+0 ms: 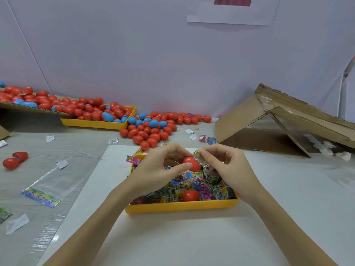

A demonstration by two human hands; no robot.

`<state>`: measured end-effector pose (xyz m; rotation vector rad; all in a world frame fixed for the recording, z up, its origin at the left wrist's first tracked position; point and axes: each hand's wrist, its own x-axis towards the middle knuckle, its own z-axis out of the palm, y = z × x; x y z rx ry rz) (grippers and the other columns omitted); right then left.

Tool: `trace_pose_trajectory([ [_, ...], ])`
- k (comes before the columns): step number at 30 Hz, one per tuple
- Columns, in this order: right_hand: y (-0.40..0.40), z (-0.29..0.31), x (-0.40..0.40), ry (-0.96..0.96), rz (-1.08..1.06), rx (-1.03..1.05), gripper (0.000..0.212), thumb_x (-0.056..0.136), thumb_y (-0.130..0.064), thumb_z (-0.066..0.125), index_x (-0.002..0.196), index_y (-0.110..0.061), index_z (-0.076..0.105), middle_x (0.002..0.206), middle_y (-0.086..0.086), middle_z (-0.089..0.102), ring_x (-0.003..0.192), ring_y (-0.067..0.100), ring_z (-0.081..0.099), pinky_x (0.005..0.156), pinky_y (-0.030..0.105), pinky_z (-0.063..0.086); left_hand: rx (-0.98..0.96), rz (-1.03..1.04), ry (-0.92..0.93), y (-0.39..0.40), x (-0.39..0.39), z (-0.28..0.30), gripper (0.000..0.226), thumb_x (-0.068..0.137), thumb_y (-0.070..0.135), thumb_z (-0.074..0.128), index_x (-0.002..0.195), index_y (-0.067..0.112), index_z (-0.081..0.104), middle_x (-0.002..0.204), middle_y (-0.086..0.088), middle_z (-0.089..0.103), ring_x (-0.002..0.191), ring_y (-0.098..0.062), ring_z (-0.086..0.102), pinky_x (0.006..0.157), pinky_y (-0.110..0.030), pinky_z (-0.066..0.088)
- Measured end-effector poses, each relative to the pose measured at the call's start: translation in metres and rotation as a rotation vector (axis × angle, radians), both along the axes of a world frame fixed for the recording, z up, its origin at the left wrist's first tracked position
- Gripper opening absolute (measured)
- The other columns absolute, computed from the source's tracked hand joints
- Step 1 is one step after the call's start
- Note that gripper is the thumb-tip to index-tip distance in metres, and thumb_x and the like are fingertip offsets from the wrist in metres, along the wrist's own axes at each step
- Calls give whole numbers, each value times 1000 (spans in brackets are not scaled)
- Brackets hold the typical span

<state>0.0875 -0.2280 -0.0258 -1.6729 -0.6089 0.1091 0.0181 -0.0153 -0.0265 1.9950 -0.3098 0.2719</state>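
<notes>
1. One white sheet covers the near table, and a collapsed cardboard box lies behind it on the right.
2. Dozens of red and blue eggs are heaped along the back wall, some in a far yellow tray.
3. The near yellow tray sits on the sheet, full of bright wrapped packets, with a loose red egg among them.
4. The left hand is above that tray, thumb and curled fingers gripping a held red egg.
5. The right hand pinches a small packet just beside the held egg; whether they touch is unclear.
</notes>
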Motion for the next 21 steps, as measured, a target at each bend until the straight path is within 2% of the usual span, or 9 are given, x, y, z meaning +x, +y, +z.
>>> trace_pose_trajectory([
  [1,0,0,-1,-15,7,-14,13,94,-34,68,93,-28,80,74,-3,71,67,7,63,67,33,62,-20,-3,10,-1,0,-1,25,93,21,75,117,13,70,106,3,76,102,-15,73,91,-34,60],
  [5,0,0,-2,-29,12,-2,12,97,-31,67,93,-28,78,70,-6,70,65,10,63,67,27,59,-90,-13,46,-4,1,-3,23,96,14,71,119,13,70,106,3,77,102,-13,73,91,-27,59],
  [9,-1,3,-3,-20,17,3,14,95,-31,67,94,-22,78,72,6,70,67,16,63,67,33,59,-129,-19,63,-4,2,-4,23,97,12,70,119,14,70,108,6,76,103,-10,73,88,-19,56],
  [11,-1,4,-3,-13,20,4,19,92,-34,66,95,-19,77,76,13,69,68,20,63,69,41,60,-139,-18,64,-4,2,-4,24,97,13,69,121,14,69,109,5,76,103,-10,73,89,-19,56],
  [14,-2,5,-3,-8,23,-4,21,89,-40,66,94,-23,77,78,8,72,70,20,65,70,39,61,-181,-20,73,-5,3,-4,30,96,12,70,125,16,65,109,1,75,103,-15,73,92,-24,57],
  [17,-2,4,-2,-16,24,-16,16,91,-39,66,93,-28,77,82,13,73,75,36,66,73,44,60,-181,-23,65,-4,2,-3,35,97,13,69,131,20,63,110,0,75,104,-16,73,94,-26,57],
  [21,-2,3,-1,-36,32,-48,11,95,-35,67,94,-30,77,84,9,74,82,39,67,76,47,60,-157,-33,36,-3,2,-3,28,98,12,68,126,18,69,111,0,75,106,-16,73,92,-27,59],
])
